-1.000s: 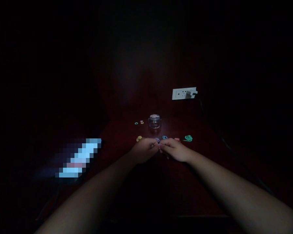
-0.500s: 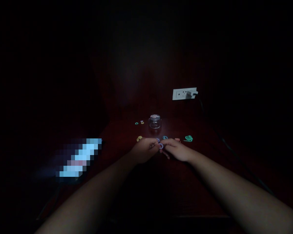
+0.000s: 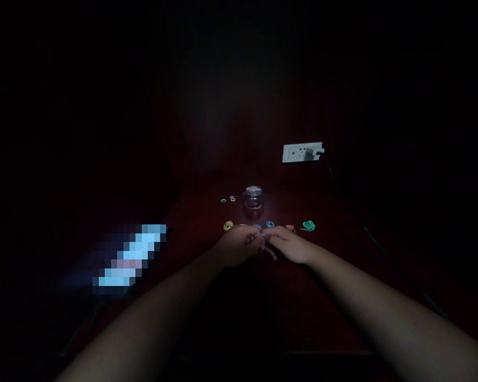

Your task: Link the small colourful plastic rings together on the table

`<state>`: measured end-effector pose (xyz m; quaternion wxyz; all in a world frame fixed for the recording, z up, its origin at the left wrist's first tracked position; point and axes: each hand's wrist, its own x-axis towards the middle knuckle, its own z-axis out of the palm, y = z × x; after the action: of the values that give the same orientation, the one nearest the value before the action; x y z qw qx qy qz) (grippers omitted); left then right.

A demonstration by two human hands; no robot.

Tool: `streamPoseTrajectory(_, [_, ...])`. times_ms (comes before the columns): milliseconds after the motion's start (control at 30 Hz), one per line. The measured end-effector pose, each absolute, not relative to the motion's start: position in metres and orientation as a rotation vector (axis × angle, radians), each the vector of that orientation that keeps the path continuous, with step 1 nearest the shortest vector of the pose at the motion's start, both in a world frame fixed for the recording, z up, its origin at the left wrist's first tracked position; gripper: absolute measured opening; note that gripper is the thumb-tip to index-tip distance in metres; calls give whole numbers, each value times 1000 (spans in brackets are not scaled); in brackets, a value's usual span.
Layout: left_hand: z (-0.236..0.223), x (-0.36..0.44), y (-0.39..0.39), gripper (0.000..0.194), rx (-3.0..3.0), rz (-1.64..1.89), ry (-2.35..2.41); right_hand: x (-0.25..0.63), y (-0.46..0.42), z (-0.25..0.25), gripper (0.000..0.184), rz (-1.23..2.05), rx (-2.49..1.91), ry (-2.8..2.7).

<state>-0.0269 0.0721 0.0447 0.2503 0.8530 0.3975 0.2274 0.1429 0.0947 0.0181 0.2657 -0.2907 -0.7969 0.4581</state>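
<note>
My left hand (image 3: 239, 246) and my right hand (image 3: 289, 245) meet over the dark red table, fingertips pinched together on a small purple hair tie (image 3: 263, 235). Most of that ring is hidden by the fingers. Just beyond my hands lies a row of hair ties sorted by colour: a yellow bunch (image 3: 228, 226), a purple bunch (image 3: 257, 227), a blue bunch (image 3: 270, 224), a coral-red bunch (image 3: 290, 228) and a green bunch (image 3: 308, 226). A bit of pink shows behind my left hand.
A lidded clear jar (image 3: 254, 199) stands behind the row. Left of it lie a green ring (image 3: 223, 200) and a yellow ring (image 3: 233, 199). A glowing, pixelated screen (image 3: 133, 257) is at the left. A wall socket (image 3: 302, 152) holds a plug; a cable (image 3: 386, 260) runs down the right.
The purple hair tie, which showed as an open ring between my fingertips, is now mostly covered by them. Both hands stay in nearly the same place.
</note>
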Motion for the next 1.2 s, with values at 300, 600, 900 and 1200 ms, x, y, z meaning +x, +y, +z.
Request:
streamPoseTrajectory(300, [40, -27, 72, 29, 2300, 655, 1074, 144, 97, 16, 20, 1240, -802, -2182])
streamPoseTrajectory(600, [40, -27, 73, 29, 2271, 654, 1075, 144, 97, 16, 20, 1245, -837, -2173])
streamPoseTrajectory(900, [37, -27, 73, 29, 2257, 648, 1095, 144, 99, 11, 20, 1239, -834, -2159])
streamPoseTrajectory(1200, [38, -27, 74, 30, 2296, 651, 1070, 145, 100, 10, 23, 1199, -820, -2187])
